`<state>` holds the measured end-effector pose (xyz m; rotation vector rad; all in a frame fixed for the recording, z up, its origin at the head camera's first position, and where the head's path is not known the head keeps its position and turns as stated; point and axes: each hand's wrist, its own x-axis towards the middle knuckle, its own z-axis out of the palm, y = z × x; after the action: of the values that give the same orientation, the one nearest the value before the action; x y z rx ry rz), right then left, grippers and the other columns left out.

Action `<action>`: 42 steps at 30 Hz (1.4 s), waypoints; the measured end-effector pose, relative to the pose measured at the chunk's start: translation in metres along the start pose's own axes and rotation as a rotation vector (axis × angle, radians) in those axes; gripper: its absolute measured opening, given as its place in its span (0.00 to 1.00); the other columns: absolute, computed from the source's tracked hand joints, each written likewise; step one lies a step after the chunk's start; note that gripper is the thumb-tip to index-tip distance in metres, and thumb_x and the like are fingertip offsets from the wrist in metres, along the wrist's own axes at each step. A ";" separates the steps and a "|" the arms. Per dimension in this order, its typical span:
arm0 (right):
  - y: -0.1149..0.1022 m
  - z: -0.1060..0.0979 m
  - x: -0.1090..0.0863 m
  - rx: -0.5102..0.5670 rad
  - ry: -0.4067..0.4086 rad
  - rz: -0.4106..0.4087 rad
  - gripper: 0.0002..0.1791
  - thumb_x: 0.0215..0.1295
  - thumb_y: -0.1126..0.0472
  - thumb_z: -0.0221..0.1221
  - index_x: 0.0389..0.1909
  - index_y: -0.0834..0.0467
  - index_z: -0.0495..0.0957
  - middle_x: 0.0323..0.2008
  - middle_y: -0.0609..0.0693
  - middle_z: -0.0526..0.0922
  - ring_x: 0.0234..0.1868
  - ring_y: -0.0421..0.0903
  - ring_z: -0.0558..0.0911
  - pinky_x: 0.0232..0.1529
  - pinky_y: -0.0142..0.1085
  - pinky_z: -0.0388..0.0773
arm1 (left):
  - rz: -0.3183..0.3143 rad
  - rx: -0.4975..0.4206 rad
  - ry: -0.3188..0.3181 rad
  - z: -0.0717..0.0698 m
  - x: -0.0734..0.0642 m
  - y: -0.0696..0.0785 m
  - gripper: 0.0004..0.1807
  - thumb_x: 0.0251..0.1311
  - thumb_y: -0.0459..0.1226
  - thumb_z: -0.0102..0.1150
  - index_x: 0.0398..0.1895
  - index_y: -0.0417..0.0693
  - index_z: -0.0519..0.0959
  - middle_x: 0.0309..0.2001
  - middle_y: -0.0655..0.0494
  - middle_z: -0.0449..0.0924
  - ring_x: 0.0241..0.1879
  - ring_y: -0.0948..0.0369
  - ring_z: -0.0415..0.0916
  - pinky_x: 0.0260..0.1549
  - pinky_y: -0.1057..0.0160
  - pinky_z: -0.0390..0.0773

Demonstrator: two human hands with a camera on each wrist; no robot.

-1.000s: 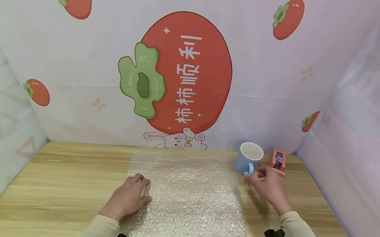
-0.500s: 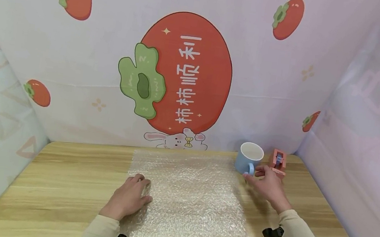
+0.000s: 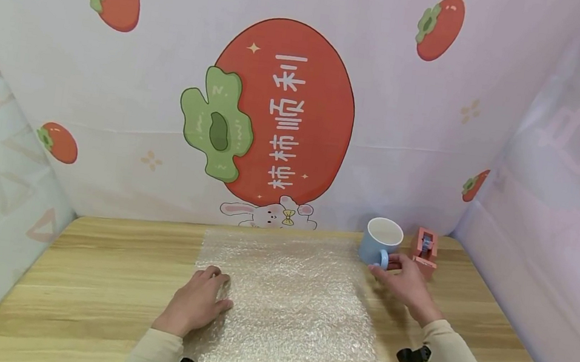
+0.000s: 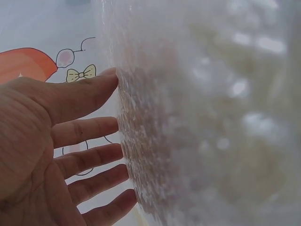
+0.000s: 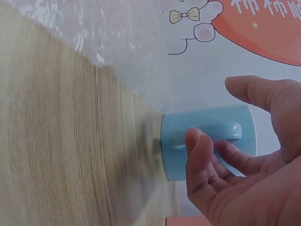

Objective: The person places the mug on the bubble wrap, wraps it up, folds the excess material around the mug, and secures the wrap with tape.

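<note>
A sheet of bubble wrap (image 3: 290,303) lies flat on the wooden table. My left hand (image 3: 197,303) rests on its left side; in the left wrist view, the slightly bent fingertips (image 4: 115,172) touch the clear plastic. At the back right corner of the wrap stands a light blue mug (image 3: 373,250), white inside and upright. My right hand (image 3: 407,285) is at the mug's handle (image 5: 230,132). In the right wrist view, its bent fingers (image 5: 200,153) are beside the handle while the thumb stays apart from it. Whether the fingers touch the handle is hard to tell.
An orange-pink tape dispenser (image 3: 424,254) sits right of the mug, partly behind my right hand. Behind the wooden table (image 3: 106,279) hangs a cloth backdrop (image 3: 144,76) printed with persimmons. Cloth walls also close off both sides.
My right hand has shifted slightly left, its fingers closer to the mug's handle. My left hand, the mug and the bubble wrap have kept their places.
</note>
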<state>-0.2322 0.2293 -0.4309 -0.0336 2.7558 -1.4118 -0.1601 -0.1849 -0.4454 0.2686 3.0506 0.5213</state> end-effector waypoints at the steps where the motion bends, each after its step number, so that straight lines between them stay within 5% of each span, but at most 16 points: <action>1: -0.001 0.001 0.000 0.010 -0.003 0.005 0.33 0.68 0.51 0.66 0.60 0.71 0.68 0.52 0.67 0.77 0.49 0.56 0.79 0.40 0.38 0.77 | -0.001 0.000 0.000 0.000 0.000 0.000 0.25 0.61 0.42 0.71 0.58 0.38 0.79 0.61 0.38 0.73 0.61 0.40 0.70 0.50 0.39 0.79; 11: -0.003 0.007 0.002 0.112 -0.022 0.046 0.32 0.69 0.53 0.65 0.60 0.72 0.67 0.51 0.65 0.76 0.42 0.52 0.81 0.39 0.40 0.81 | 0.003 0.005 0.007 0.001 0.001 -0.001 0.25 0.61 0.42 0.71 0.58 0.39 0.79 0.61 0.39 0.73 0.61 0.40 0.70 0.50 0.40 0.79; 24: -0.002 0.012 0.005 0.151 -0.036 0.080 0.23 0.70 0.51 0.64 0.48 0.66 0.69 0.43 0.59 0.76 0.40 0.51 0.81 0.39 0.40 0.79 | 0.009 0.017 -0.003 0.002 0.001 -0.001 0.25 0.61 0.42 0.71 0.58 0.39 0.79 0.61 0.38 0.73 0.61 0.40 0.70 0.48 0.40 0.80; 42: -0.006 0.012 0.005 0.220 -0.047 0.096 0.20 0.74 0.55 0.60 0.50 0.68 0.68 0.41 0.57 0.77 0.39 0.49 0.80 0.40 0.39 0.81 | -0.007 -0.006 -0.021 -0.002 0.001 0.000 0.26 0.62 0.42 0.70 0.60 0.39 0.78 0.62 0.39 0.72 0.62 0.40 0.69 0.50 0.40 0.78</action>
<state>-0.2369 0.2157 -0.4335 0.0716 2.5115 -1.6549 -0.1613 -0.1850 -0.4438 0.2610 3.0283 0.5236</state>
